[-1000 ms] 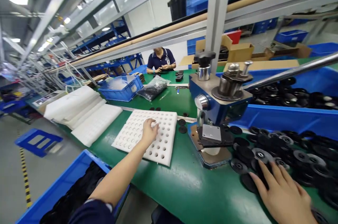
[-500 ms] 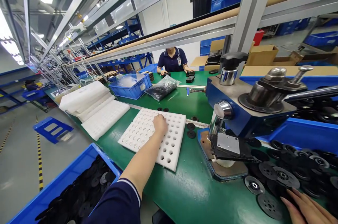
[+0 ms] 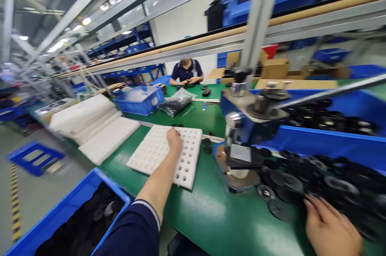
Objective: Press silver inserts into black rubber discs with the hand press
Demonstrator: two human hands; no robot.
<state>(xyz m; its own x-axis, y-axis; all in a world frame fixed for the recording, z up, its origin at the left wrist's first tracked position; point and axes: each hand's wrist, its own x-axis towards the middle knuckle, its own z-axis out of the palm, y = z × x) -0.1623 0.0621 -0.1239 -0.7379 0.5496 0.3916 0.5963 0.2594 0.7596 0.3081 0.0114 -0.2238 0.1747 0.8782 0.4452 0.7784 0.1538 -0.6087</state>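
Observation:
My left hand (image 3: pixel 174 139) is over a white foam tray (image 3: pixel 150 143) with rows of round holes. Its fingers are pinched together and hide whatever is in them. Small round parts sit in many holes on the tray's left side, while holes toward the right look bare. At the right, my right hand (image 3: pixel 333 226) is at the near edge of a heap of black discs (image 3: pixel 328 183). The fingers and thumb close on the edge of a black disc, partly hidden and blurred. Some discs have metal centres, like this one (image 3: pixel 265 193).
A blue lever press (image 3: pixel 241 103) with a metal plate (image 3: pixel 240 153) stands between my hands. Blue bins of black discs stand at the lower left (image 3: pixel 126 199) and right (image 3: pixel 319 139). More foam sheets (image 3: pixel 108 139) lie left. A person (image 3: pixel 187 72) sits opposite.
The view has turned a little to the right and blurred. My right hand has come further into view, still at the discs. My left hand stays over nearly the same spot on the tray.

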